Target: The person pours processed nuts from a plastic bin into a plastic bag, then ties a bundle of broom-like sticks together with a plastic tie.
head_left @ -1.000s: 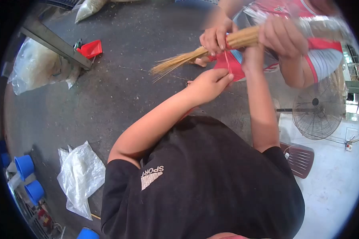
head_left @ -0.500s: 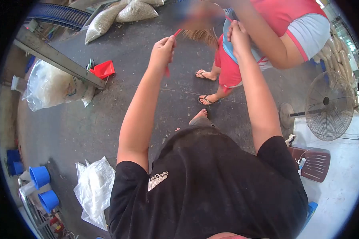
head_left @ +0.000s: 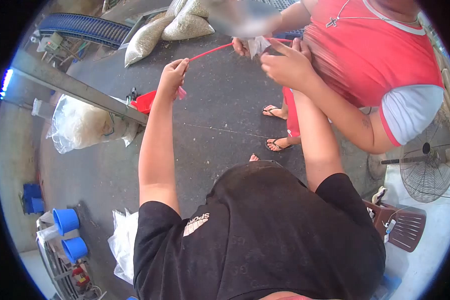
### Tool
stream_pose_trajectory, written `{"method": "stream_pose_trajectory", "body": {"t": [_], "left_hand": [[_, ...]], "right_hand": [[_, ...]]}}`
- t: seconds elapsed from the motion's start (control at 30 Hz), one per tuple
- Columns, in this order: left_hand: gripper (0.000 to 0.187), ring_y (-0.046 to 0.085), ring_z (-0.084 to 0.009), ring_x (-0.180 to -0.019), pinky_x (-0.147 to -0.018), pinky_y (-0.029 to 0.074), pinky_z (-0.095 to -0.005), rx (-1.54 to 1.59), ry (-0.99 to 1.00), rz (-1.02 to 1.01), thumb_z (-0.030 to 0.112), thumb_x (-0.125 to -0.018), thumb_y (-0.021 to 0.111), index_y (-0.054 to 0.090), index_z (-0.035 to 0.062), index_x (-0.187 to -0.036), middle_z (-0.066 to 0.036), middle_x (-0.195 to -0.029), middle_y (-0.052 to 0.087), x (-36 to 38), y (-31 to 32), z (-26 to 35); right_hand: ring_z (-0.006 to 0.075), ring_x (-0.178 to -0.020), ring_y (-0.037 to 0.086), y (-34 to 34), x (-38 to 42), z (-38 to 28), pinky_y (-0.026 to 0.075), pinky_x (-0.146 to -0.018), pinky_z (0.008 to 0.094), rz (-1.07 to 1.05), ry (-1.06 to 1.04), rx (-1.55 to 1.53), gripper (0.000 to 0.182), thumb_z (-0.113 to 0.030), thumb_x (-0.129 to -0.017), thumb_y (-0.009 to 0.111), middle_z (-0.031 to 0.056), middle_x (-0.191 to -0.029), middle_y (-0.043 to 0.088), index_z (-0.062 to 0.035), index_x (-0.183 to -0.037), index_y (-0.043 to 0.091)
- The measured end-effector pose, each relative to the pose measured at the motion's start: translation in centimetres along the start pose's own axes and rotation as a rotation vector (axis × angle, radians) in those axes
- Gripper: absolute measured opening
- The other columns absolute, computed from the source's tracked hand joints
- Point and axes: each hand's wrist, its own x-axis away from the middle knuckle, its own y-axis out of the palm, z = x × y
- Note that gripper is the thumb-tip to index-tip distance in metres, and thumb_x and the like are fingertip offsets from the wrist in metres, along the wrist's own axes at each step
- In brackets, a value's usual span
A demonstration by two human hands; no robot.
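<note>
A thin red string (head_left: 210, 51) stretches between my two raised hands. My left hand (head_left: 173, 79) is closed around one end, with a pinkish tail of it hanging below the fist. At the other end my right hand (head_left: 302, 46) is closed on the string, partly hidden behind the co-worker's forearm and hand. Between my hands, the co-worker's hand (head_left: 287, 66) and other hand (head_left: 240, 47) are at a whitish piece of plastic (head_left: 258, 46) right by the string.
The co-worker in a red shirt (head_left: 370, 65) stands close in front. Filled sacks (head_left: 187, 26) lie at the back beside a blue roller conveyor (head_left: 85, 26). A red dustpan (head_left: 144, 102), large plastic bag (head_left: 82, 122) and blue buckets (head_left: 66, 221) are leftward; a fan (head_left: 426, 172) is rightward.
My left hand has moved left and down, and the string now shows stretched out. The co-worker has straightened up, with both hands now at the plastic between mine.
</note>
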Motion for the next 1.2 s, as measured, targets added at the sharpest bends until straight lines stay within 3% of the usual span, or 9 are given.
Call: {"method": "stream_pose_trajectory", "body": {"t": [0.1,0.2,0.47,0.53,0.6,0.77,0.9,1.07,1.2], "left_hand": [[0.028,0.034,0.0,-0.049,-0.043,0.024,-0.0206,-0.107,-0.002,0.017,0.03,-0.096,0.061,0.06,0.0108,-0.076,0.01,-0.062,0.043,-1.2,-1.2,-0.8],[0.028,0.034,-0.0003,-0.05,-0.043,0.026,-0.0212,-0.115,-0.039,0.013,0.031,-0.096,0.06,0.059,0.0114,-0.076,0.01,-0.062,0.043,-2.1,-2.2,-1.6],[0.028,0.044,-0.004,-0.06,-0.053,0.036,-0.0222,-0.139,0.009,-0.215,0.03,-0.099,0.054,0.06,0.0099,-0.081,0.007,-0.069,0.049,-3.9,-0.1,-4.2],[0.027,0.049,-0.0061,-0.068,-0.062,0.04,-0.0233,-0.076,-0.028,-0.375,0.028,-0.099,0.053,0.062,0.0069,-0.086,0.005,-0.075,0.056,-3.4,1.7,-6.0],[0.029,0.052,-0.0063,-0.073,-0.069,0.042,-0.0233,-0.041,-0.054,-0.468,0.03,-0.101,0.052,0.062,0.0077,-0.086,0.005,-0.078,0.057,-1.5,4.3,-5.8],[0.03,0.052,-0.006,-0.074,-0.068,0.041,-0.0228,-0.01,-0.022,-0.703,0.028,-0.102,0.05,0.063,0.0044,-0.088,0.002,-0.079,0.059,0.3,7.7,-3.8],[0.029,0.051,-0.0055,-0.072,-0.066,0.042,-0.0236,0.008,0.181,-0.771,0.024,-0.101,0.051,0.063,0.0018,-0.087,0.002,-0.075,0.057,-0.3,7.9,-0.2],[0.028,0.055,-0.0083,-0.068,-0.064,0.045,-0.0261,-0.085,0.221,-0.901,0.021,-0.1,0.054,0.066,-0.0002,-0.087,-0.002,-0.076,0.063,0.3,9.7,0.6],[0.025,0.064,-0.0152,-0.07,-0.067,0.05,-0.031,-0.197,0.275,-0.968,0.019,-0.097,0.056,0.067,-0.0015,-0.088,-0.008,-0.077,0.067,1.2,12.2,0.1]], "right_hand": [[0.021,-0.089,0.057,0.7,0.3,0.3,0.051,-0.071,0.0375,0.115,-0.343,0.287,0.027,-0.032,-0.093,0.053,0.008,-0.089,0.058,-0.0085,-0.106,0.057],[0.0192,-0.084,0.057,1.7,-0.7,0.3,0.05,-0.068,0.0356,0.115,-0.326,0.281,0.028,-0.034,-0.094,0.054,0.0066,-0.087,0.058,-0.0078,-0.104,0.056],[0.0145,-0.072,0.056,6.0,-6.3,-1.8,0.048,-0.06,0.0306,-0.137,0.437,-0.507,0.033,-0.039,-0.095,0.057,0.0029,-0.083,0.057,-0.0061,-0.098,0.053],[0.0133,-0.068,0.055,3.0,-4.7,0.4,0.048,-0.059,0.0293,0.146,0.214,-0.273,0.035,-0.04,-0.095,0.057,0.002,-0.082,0.057,-0.0057,-0.097,0.053],[0.0063,-0.053,0.048,-2.6,-0.7,6.3,0.039,-0.046,0.0228,0.618,-0.459,0.548,0.035,-0.037,-0.102,0.048,-0.002,-0.066,0.052,-0.0123,-0.077,0.05],[0.0055,-0.055,0.049,3.2,-0.8,9.4,0.036,-0.044,0.0197,0.585,-0.5,0.344,0.029,-0.033,-0.103,0.046,-0.0003,-0.072,0.055,-0.0123,-0.084,0.053],[0.0052,-0.056,0.049,3.6,-1.8,8.6,0.038,-0.048,0.0204,0.683,-0.573,0.465,0.03,-0.031,-0.103,0.047,-0.0018,-0.07,0.055,-0.0118,-0.082,0.054],[0.0058,-0.059,0.05,4.1,-1.8,9.5,0.04,-0.051,0.0213,0.75,-0.481,0.541,0.029,-0.032,-0.103,0.047,-0.0013,-0.072,0.057,-0.0104,-0.086,0.057],[0.008,-0.063,0.054,2.4,-0.3,8.8,0.043,-0.053,0.0229,0.643,-0.491,0.395,0.028,-0.032,-0.102,0.048,0.0028,-0.082,0.064,-0.009,-0.09,0.058]]}}
